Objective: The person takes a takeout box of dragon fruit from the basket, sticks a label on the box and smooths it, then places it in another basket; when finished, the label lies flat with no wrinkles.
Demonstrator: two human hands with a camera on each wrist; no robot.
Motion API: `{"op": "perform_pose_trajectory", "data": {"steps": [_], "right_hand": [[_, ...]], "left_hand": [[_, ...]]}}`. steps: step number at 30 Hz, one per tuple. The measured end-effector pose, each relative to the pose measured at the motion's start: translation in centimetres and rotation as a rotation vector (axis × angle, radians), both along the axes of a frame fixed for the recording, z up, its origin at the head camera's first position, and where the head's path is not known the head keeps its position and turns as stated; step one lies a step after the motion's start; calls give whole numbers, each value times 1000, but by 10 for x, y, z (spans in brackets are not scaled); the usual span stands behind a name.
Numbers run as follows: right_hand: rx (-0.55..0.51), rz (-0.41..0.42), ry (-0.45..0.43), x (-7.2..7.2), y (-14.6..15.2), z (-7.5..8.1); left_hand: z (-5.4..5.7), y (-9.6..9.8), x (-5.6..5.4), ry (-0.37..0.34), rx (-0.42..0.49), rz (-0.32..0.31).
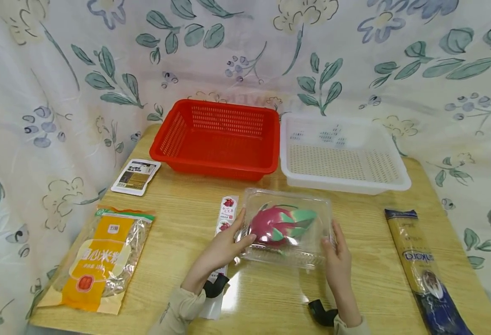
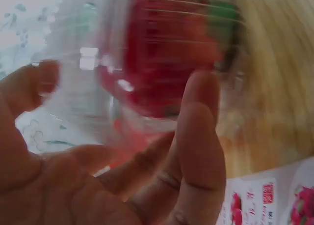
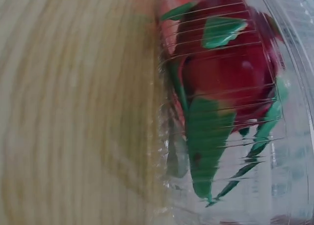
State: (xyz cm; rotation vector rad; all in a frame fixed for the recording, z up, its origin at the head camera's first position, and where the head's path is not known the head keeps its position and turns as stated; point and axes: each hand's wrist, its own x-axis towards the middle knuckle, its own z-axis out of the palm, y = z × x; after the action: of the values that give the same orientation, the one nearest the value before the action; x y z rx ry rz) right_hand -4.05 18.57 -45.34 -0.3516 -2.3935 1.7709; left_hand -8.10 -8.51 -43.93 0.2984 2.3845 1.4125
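Note:
A clear plastic clamshell box [image 1: 321, 209] with a red dragon fruit [image 1: 276, 224] inside is at the middle of the head view, its lid lying over the fruit. My left hand [image 1: 222, 244] grips the box's left end, thumb on top. At the opposite end, my right hand [image 1: 338, 260] holds the box between thumb and fingers. The left wrist view catches the box blurred between the thumb and fingers [image 2: 198, 141]. Through the ridged side, the right wrist view shows the fruit's green leaf tips [image 3: 208, 146]. Partly under my left forearm lies a strip of dragon fruit stickers [image 1: 228, 209].
A red basket [image 1: 216, 168] and a white basket [image 1: 337, 183] stand side by side at the table's back. On the left lie a small white-edged packet [image 1: 135, 177] and a bag of dried noodles [image 1: 98, 260]. A long blue and gold packet [image 1: 425, 270] lies on the right.

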Motion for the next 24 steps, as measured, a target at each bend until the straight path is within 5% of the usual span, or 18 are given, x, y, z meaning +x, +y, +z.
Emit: {"op": "perform_pose_trajectory", "data": {"steps": [4,8,12,14,20,24], "right_hand": [[25,-36,-33,2,1,-2],[29,-39,-43,3,1,-4],[50,-58,-48,3,1,-7],[54,-66,-40,3,2,-8],[32,-62,-8,4,2,-11],[31,-61,1,3,1,-12]], "left_hand": [[-5,-4,-8,-25,105,40],[-12,-13,-18,19,205,282],[-22,-23,-22,109,100,476],[-27,-25,-21,117,47,485],[-38,-29,-19,223,-194,387],[-36,-29,-15,235,-286,413]]}}
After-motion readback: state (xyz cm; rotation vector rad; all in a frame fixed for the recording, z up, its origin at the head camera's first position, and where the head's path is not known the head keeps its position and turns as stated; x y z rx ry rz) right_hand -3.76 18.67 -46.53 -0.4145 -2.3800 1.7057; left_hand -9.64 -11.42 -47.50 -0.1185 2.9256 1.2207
